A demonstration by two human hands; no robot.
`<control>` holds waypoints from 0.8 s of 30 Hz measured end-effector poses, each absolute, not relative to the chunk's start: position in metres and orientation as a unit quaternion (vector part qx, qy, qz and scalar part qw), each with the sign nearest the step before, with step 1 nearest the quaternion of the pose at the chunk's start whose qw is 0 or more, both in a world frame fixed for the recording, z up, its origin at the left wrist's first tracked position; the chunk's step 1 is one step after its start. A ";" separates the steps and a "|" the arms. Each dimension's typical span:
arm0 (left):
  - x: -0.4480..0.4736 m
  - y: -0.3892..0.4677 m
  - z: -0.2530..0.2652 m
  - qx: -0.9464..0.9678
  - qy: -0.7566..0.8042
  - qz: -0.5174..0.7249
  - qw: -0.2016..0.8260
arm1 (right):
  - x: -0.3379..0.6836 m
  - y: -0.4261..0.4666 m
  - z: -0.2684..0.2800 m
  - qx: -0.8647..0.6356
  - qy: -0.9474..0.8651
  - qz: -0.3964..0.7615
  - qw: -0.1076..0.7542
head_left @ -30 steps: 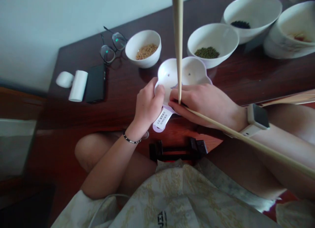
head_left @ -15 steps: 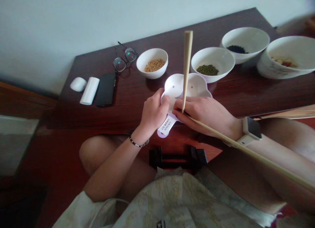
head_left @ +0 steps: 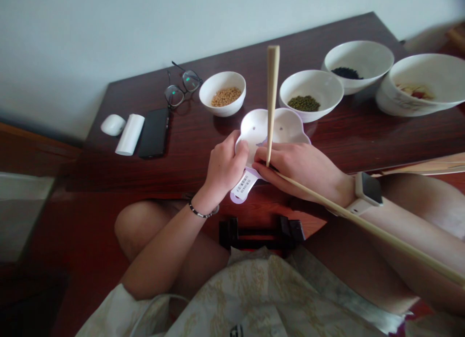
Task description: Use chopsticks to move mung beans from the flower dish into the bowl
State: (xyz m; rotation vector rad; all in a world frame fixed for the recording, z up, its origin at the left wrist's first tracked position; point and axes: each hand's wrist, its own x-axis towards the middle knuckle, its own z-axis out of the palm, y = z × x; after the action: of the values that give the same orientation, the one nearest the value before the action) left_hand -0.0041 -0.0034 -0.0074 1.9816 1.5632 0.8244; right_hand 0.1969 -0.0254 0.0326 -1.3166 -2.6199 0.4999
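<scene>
My left hand [head_left: 228, 163] is closed on the left rim of a white, lilac-edged, lobed dish [head_left: 254, 121], its thumb over the edge. The dish has a short handle with a printed label [head_left: 243, 185] that points toward me. My right hand [head_left: 296, 165] is closed over the dish's near right side. Two pale wooden chopsticks meet at its fingers: one upright chopstick [head_left: 272, 94] stands up from the fingertips, the other chopstick [head_left: 381, 235] runs along the forearm to the lower right. My right fingers hide part of the dish's inside.
Beyond the dish stand bowls of yellow beans [head_left: 225, 97], green beans [head_left: 304, 103] and dark grains [head_left: 347, 73]. A larger bowl [head_left: 403, 102] with pale and red pieces is far right. Glasses [head_left: 183, 87], a black phone [head_left: 154, 133], a white cylinder [head_left: 130, 135] and a white rounded object [head_left: 113, 125] lie left.
The whole view has shifted slightly, so everything appears a little further left. Both hands keep their grip, and the dish and bowls stay in the same arrangement.
</scene>
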 end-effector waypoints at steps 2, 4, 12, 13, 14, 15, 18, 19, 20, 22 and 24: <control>-0.005 -0.003 -0.008 0.725 0.570 0.302 0.243 | 0.197 -0.025 0.033 -0.441 -0.877 0.171 0.081; -0.005 -0.003 -0.008 0.725 0.569 0.302 0.242 | 0.197 -0.025 0.033 -0.441 -0.876 0.176 0.078; -0.005 -0.003 -0.009 0.725 0.574 0.299 0.235 | 0.196 -0.026 0.034 -0.443 -0.876 0.175 0.068; -0.005 -0.003 -0.009 0.726 0.575 0.297 0.233 | 0.196 -0.026 0.034 -0.443 -0.876 0.175 0.070; -0.005 -0.003 -0.009 0.727 0.575 0.296 0.232 | 0.196 -0.026 0.034 -0.444 -0.876 0.177 0.072; -0.005 -0.003 -0.009 0.728 0.574 0.295 0.232 | 0.196 -0.026 0.034 -0.444 -0.875 0.180 0.073; -0.005 -0.003 -0.009 0.730 0.568 0.301 0.233 | 0.196 -0.026 0.034 -0.448 -0.872 0.183 0.074; -0.005 -0.003 -0.009 0.730 0.566 0.303 0.233 | 0.196 -0.026 0.034 -0.449 -0.871 0.183 0.074; -0.005 -0.003 -0.009 0.731 0.564 0.304 0.233 | 0.196 -0.026 0.035 -0.449 -0.871 0.183 0.074; -0.005 -0.003 -0.010 0.735 0.559 0.306 0.230 | 0.196 -0.026 0.036 -0.450 -0.871 0.184 0.072; -0.005 -0.002 -0.011 0.745 0.551 0.304 0.222 | 0.195 -0.027 0.037 -0.452 -0.869 0.188 0.067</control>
State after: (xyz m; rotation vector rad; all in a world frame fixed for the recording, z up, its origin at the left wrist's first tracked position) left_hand -0.0055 -0.0025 -0.0111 2.0577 1.5220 0.8402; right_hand 0.1954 -0.0265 0.0374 -1.3638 -2.6203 0.5660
